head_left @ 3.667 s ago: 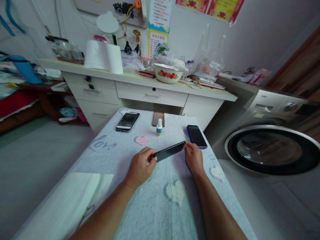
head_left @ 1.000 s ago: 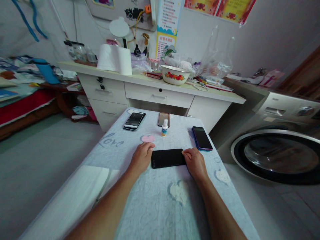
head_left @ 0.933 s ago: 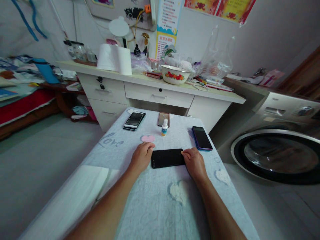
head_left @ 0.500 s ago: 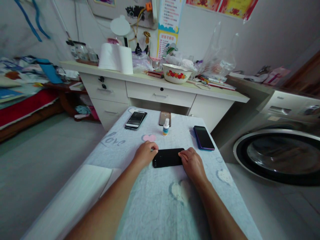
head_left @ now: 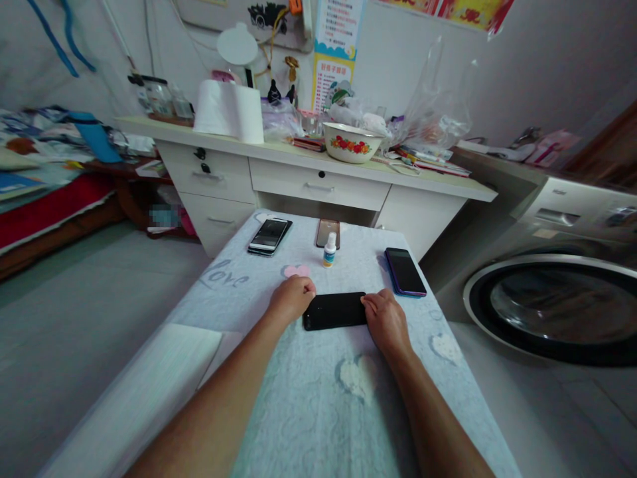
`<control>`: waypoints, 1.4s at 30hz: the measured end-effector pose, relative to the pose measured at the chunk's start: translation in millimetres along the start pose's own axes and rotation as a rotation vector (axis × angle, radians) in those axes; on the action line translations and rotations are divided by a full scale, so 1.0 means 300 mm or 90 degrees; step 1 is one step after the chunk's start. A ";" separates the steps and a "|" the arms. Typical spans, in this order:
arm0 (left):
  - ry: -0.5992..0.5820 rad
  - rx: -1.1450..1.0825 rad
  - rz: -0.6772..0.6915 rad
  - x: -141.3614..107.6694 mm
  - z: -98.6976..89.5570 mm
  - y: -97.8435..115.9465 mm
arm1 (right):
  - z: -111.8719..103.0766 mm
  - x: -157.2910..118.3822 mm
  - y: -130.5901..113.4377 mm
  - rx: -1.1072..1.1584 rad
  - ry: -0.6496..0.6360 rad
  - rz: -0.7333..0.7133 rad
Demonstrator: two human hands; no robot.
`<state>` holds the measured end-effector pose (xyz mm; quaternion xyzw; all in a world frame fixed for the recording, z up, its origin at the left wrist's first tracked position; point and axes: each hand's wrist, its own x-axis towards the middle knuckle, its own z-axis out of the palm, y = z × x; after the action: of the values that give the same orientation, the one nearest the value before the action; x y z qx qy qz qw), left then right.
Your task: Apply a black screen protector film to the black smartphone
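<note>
A black phone [head_left: 334, 311] lies lengthwise across the cloth-covered table [head_left: 318, 411], between my two hands. My left hand [head_left: 292, 297] is closed at its upper left corner, thumb and fingers pinched together. At the right end, my right hand [head_left: 385, 317] pinches the upper right corner, its other fingers curled in. Whether the phone carries a case is hard to make out. Just beyond it stands a small white spray bottle [head_left: 329, 251] with a blue and yellow label. Behind the bottle lies a brownish clear phone case [head_left: 322, 230].
Stacked phones [head_left: 270, 235] lie at the table's far left, and a dark phone [head_left: 406, 271] with a purple-blue edge at the right. A white desk [head_left: 318, 179] holding a flowered bowl [head_left: 351, 144] closes off the far end. At right stands a washing machine [head_left: 557, 219].
My right hand has shifted slightly to the right, its fingertips now nearer the phone's corner. My left fingers are drawn together a little more. The phone has hardly moved.
</note>
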<state>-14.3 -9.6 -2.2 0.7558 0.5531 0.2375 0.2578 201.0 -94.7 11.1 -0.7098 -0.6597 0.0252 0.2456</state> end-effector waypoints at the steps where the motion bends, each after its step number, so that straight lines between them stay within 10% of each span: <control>1: 0.003 0.001 0.011 -0.003 -0.001 0.002 | 0.000 -0.002 -0.004 -0.002 -0.007 -0.006; 7: 0.059 0.013 0.130 -0.007 0.003 0.000 | -0.001 -0.016 -0.045 -0.006 -0.049 -0.043; 18: 0.167 -0.186 0.046 0.012 -0.006 -0.044 | 0.015 -0.008 -0.035 0.035 -0.042 -0.055; 42: -0.073 -0.043 0.134 0.032 -0.064 -0.056 | -0.004 0.075 -0.028 -0.052 -0.058 -0.001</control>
<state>-35.9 6.4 2.0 0.8130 0.4467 0.2380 0.2879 196.4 -73.6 21.8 -0.7170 -0.6712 0.0304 0.1860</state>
